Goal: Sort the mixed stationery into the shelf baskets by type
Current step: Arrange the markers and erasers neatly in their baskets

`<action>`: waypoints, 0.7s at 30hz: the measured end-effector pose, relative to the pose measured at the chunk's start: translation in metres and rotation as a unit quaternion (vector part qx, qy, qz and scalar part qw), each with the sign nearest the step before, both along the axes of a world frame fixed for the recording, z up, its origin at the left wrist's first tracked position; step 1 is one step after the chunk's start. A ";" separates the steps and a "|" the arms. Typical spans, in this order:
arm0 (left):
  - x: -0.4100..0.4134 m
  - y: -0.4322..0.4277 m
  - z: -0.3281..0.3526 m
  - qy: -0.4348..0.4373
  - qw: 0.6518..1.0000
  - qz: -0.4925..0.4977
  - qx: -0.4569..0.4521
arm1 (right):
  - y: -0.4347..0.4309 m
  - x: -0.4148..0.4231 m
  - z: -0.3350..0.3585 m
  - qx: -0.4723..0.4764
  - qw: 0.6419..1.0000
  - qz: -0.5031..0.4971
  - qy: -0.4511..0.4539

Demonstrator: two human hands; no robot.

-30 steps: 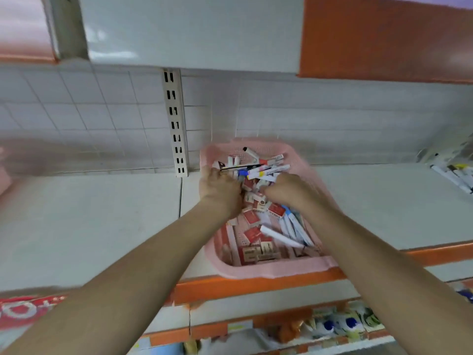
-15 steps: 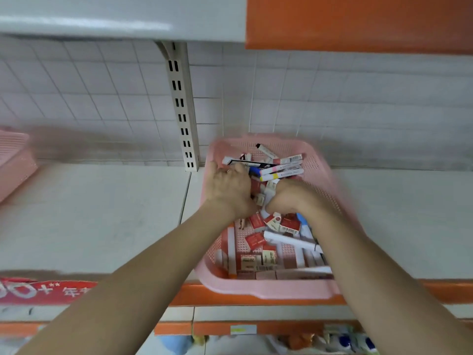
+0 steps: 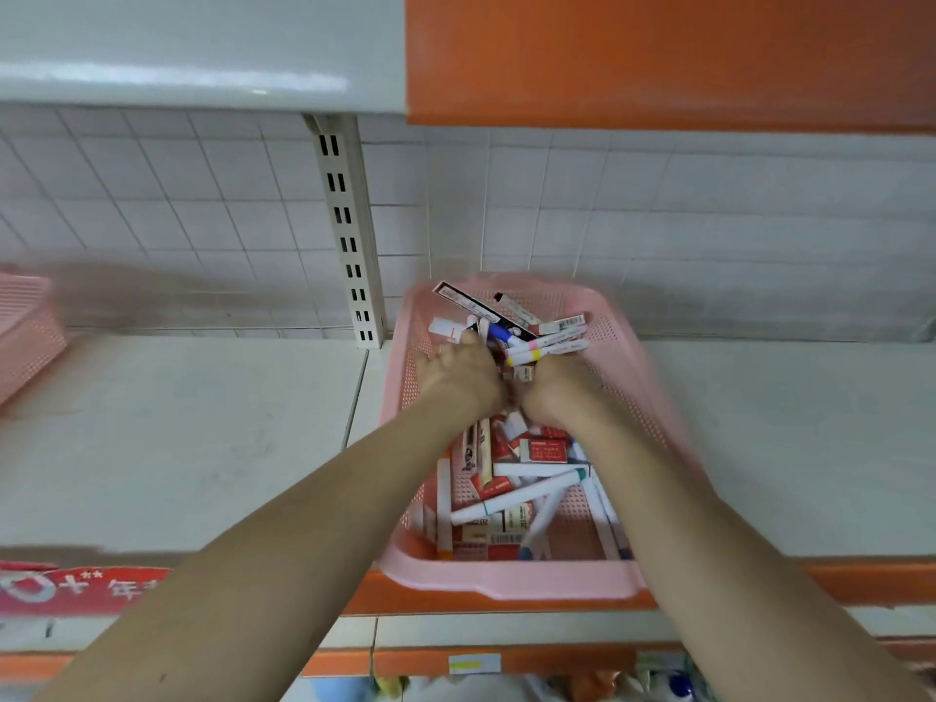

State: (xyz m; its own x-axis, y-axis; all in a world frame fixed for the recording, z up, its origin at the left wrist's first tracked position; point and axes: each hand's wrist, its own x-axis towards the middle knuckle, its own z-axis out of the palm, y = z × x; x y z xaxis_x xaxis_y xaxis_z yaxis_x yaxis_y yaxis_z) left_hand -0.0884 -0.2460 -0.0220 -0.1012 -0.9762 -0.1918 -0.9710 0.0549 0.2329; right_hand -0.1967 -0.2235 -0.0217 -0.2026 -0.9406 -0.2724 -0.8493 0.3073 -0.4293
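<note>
Both hands have drawn together since the earlier frame and now almost touch at the middle of the mixed basket.

From left to right: a second pink basket (image 3: pixel 25 331) sits at the far left edge of a pale shelf (image 3: pixel 177 438), well apart from the work. A slotted metal upright (image 3: pixel 349 230) stands against the tiled back wall. Just to its right is the pink basket (image 3: pixel 506 582) of mixed stationery, its near rim at the shelf's orange front edge.

The left hand (image 3: pixel 458 380) reaches into the pile with its fingertips by a white packet (image 3: pixel 444 327). The right hand (image 3: pixel 557 392) is beside it, knuckles up and fingers buried in the pile. Whether either hand grips anything cannot be told (the fingers are hidden and blurred).

A cluster of markers (image 3: pixel 549 342) lies just beyond the fingertips at the basket's far end. Their long axes run left to right, across the line of reach, and the right hand is the nearer one. Small red-and-white boxes (image 3: pixel 544 450) lie below the wrists, towards the person.
</note>
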 end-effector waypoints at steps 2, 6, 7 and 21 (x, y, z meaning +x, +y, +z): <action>-0.002 0.000 0.001 -0.001 1.000 -0.004 -0.006 | -0.003 0.003 -0.008 -0.011 1.000 -0.004 0.012; 0.006 0.001 0.010 0.018 0.999 -0.038 0.013 | -0.005 0.007 -0.013 -0.016 1.000 -0.005 0.014; 0.008 0.002 0.013 0.036 0.998 -0.045 0.023 | -0.006 0.006 -0.012 -0.016 1.000 0.003 -0.001; 0.026 0.019 0.009 0.376 0.909 0.101 0.151 | -0.008 -0.005 -0.001 0.024 0.984 -0.003 -0.179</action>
State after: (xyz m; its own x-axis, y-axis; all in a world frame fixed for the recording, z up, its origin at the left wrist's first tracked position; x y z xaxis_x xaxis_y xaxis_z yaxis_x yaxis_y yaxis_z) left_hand -0.0625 -0.2269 -0.0128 -0.1401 -0.9038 -0.4044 -0.5138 -0.2827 0.8100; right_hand -0.2018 -0.2318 -0.0224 -0.0907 -0.9240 -0.3715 -0.6448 0.3388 -0.6852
